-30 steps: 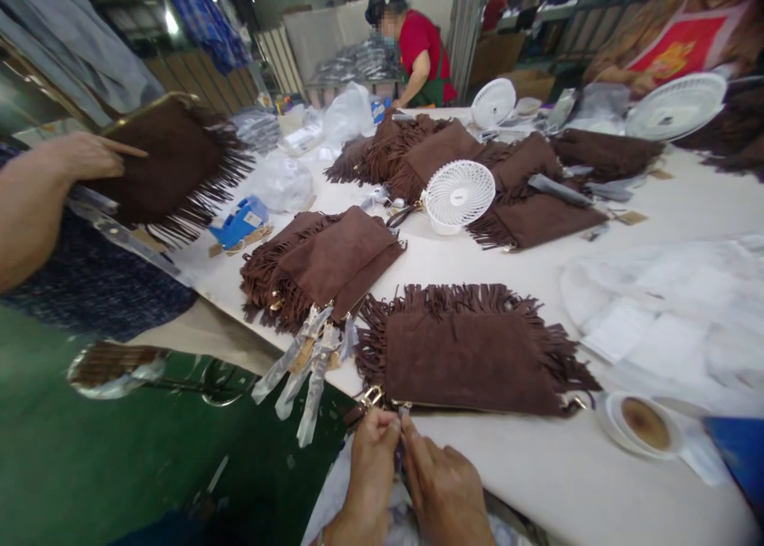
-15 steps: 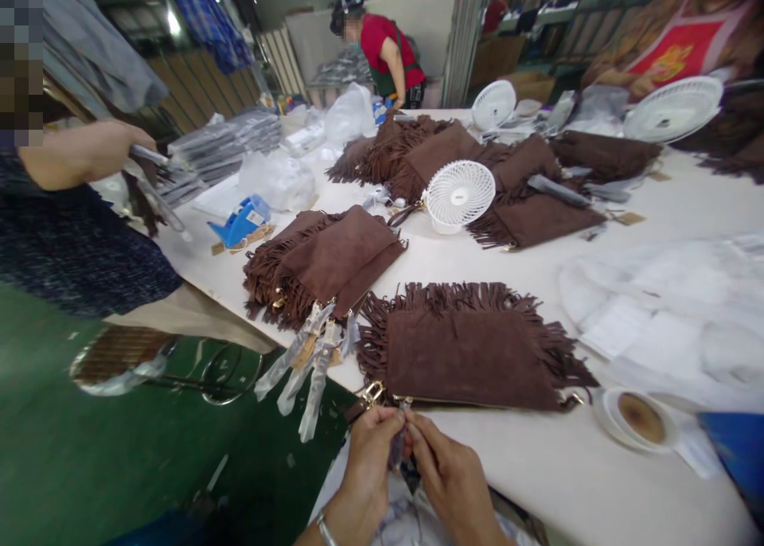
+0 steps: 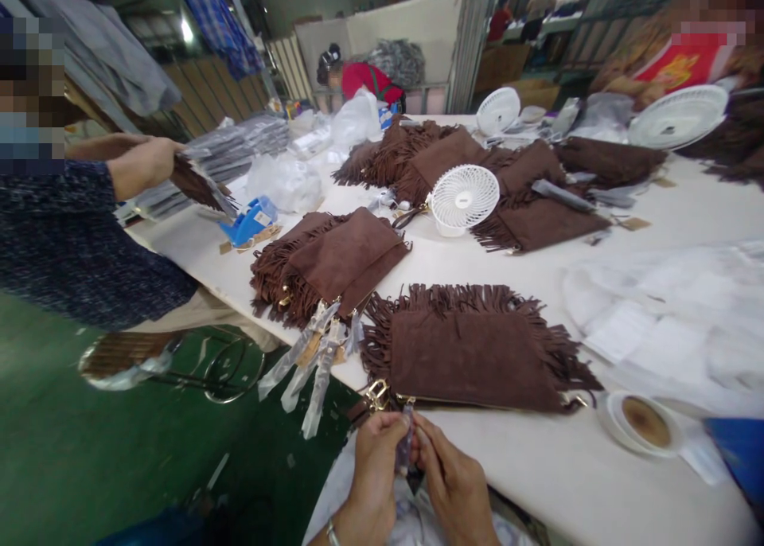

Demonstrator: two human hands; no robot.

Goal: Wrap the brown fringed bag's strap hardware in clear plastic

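A brown fringed pouch (image 3: 469, 359) lies flat at the table's near edge, its gold zipper side towards me and the fringe pointing away. From the zipper's left end hangs a narrow zipper pull in clear plastic wrap (image 3: 405, 444). My left hand (image 3: 375, 468) pinches it from the left. The fingertips of my right hand (image 3: 452, 473) close on it from the other side. A gold clasp (image 3: 376, 393) on a brown strap rests at the pouch's left corner, just beyond my left hand. What lies inside the wrap is hard to make out.
A pile of similar pouches (image 3: 340, 255) lies at the left, its plastic-wrapped straps (image 3: 322, 379) hanging over the edge. White fans (image 3: 464, 198) and a blue tape dispenser (image 3: 249, 221) stand farther back. At right are a cup (image 3: 645, 420) and white sheets (image 3: 668, 307). Co-workers stand around the table.
My hands stay at the zipper pull, and more of its plastic wrap shows between them. The co-worker at left now holds a brown piece over the table; the one in red has bent lower.
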